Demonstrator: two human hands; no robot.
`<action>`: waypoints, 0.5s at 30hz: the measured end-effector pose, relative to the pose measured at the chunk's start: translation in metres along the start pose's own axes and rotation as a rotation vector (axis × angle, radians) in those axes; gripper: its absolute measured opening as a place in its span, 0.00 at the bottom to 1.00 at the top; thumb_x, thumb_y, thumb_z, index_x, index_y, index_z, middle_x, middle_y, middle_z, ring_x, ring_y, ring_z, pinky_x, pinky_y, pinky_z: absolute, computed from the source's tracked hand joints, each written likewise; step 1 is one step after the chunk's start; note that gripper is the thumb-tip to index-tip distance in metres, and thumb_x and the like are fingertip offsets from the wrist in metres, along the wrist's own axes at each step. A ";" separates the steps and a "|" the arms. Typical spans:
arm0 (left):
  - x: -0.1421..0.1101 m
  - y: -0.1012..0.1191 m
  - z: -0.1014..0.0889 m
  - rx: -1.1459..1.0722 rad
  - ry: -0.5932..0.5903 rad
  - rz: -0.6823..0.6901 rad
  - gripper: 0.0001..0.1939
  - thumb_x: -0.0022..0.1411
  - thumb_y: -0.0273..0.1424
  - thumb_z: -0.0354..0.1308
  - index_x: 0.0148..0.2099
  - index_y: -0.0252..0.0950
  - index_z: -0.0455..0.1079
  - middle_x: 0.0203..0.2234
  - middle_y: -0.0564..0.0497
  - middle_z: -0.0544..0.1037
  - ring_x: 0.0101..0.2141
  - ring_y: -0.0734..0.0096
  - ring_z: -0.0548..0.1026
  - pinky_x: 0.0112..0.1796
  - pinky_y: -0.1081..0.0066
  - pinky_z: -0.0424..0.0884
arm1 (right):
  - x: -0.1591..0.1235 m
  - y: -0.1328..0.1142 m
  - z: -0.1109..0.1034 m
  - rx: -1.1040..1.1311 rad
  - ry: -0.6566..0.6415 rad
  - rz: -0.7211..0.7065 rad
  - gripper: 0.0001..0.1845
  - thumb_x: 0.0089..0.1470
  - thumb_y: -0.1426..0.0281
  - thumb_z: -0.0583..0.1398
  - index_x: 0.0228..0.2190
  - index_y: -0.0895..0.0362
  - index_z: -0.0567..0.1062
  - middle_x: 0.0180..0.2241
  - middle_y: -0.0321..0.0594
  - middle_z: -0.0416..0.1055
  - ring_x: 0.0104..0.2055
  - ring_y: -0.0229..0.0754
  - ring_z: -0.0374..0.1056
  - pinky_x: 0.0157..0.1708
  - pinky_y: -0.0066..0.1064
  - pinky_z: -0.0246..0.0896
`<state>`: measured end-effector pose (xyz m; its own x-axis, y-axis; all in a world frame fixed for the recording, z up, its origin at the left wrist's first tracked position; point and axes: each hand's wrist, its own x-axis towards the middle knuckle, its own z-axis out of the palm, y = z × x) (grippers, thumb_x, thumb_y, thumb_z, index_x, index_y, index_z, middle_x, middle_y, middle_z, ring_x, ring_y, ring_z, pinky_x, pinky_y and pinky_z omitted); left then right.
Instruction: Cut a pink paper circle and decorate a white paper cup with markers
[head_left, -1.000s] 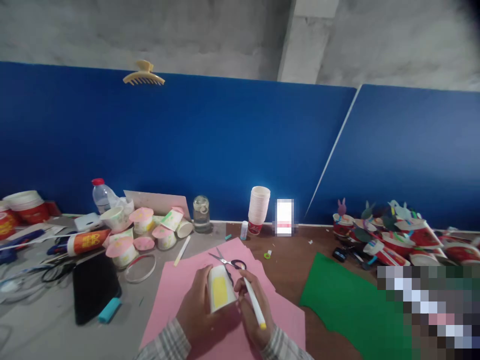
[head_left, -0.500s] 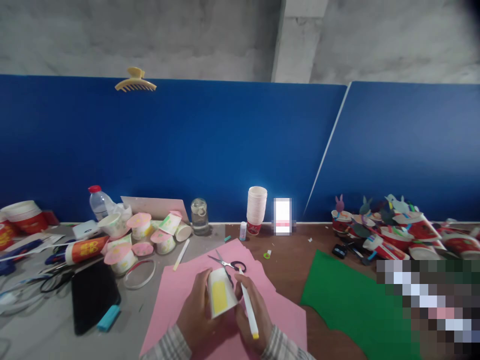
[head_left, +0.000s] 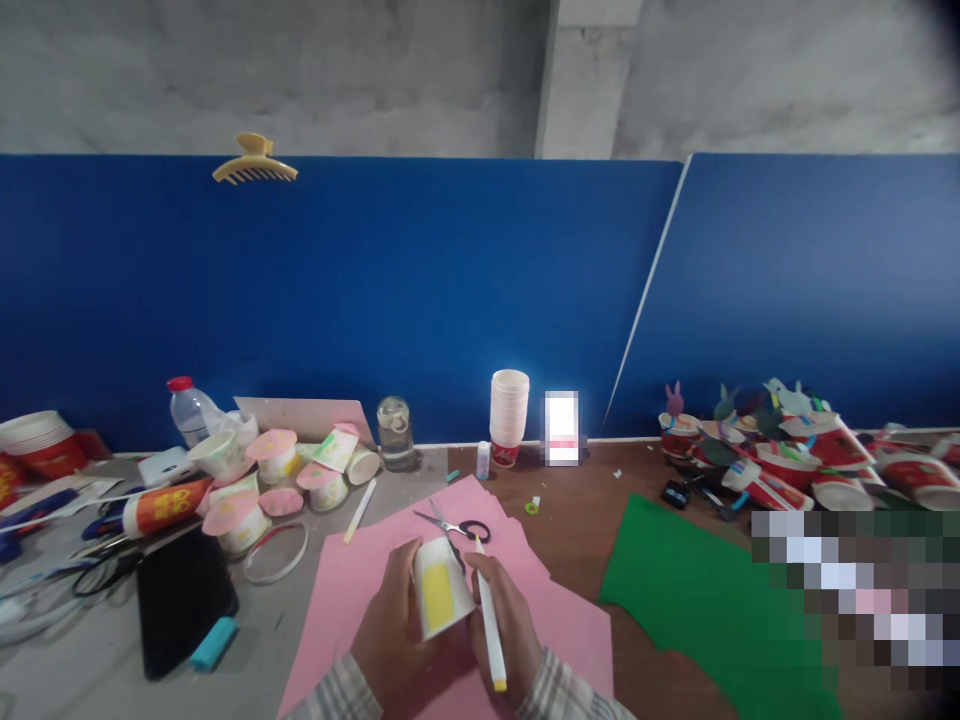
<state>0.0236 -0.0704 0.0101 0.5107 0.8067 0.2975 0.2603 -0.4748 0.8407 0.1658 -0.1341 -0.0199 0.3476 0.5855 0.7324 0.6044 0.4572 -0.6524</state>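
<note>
Holding paper cup and marker

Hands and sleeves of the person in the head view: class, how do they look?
The left hand and right hand are bare, with no gloves. Both sleeves are long and light-coloured, with a grey plaid pattern.

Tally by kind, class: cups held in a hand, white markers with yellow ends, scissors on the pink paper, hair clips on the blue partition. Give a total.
Cup, in the left hand: 1
White markers: 2 (one in the right hand, one beside the pink paper)
Scissors: 1 pair
Hair clip: 1
Total: 5
</note>
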 end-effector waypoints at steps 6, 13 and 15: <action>0.001 -0.005 0.000 0.010 -0.006 0.005 0.41 0.35 0.33 0.68 0.51 0.46 0.52 0.39 0.50 0.74 0.32 0.54 0.75 0.29 0.60 0.78 | -0.004 0.002 -0.001 -0.032 -0.038 0.006 0.25 0.44 0.78 0.59 0.45 0.48 0.67 0.33 0.39 0.75 0.31 0.50 0.73 0.30 0.34 0.71; 0.000 -0.024 0.000 0.107 -0.038 0.104 0.50 0.33 0.34 0.67 0.57 0.46 0.44 0.48 0.45 0.67 0.44 0.45 0.70 0.40 0.54 0.74 | -0.007 0.003 -0.007 -0.170 -0.120 -0.058 0.22 0.45 0.75 0.59 0.45 0.51 0.70 0.29 0.39 0.72 0.27 0.51 0.68 0.26 0.39 0.67; -0.001 -0.026 -0.001 0.128 -0.049 0.119 0.52 0.33 0.36 0.67 0.58 0.46 0.41 0.49 0.44 0.66 0.43 0.44 0.70 0.40 0.52 0.73 | -0.007 0.003 -0.008 -0.210 -0.138 -0.134 0.23 0.45 0.75 0.59 0.46 0.51 0.69 0.26 0.38 0.71 0.24 0.49 0.66 0.23 0.38 0.64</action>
<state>0.0156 -0.0584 -0.0119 0.5824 0.7257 0.3662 0.2963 -0.6090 0.7357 0.1709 -0.1419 -0.0253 0.1623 0.6214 0.7665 0.7787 0.3964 -0.4863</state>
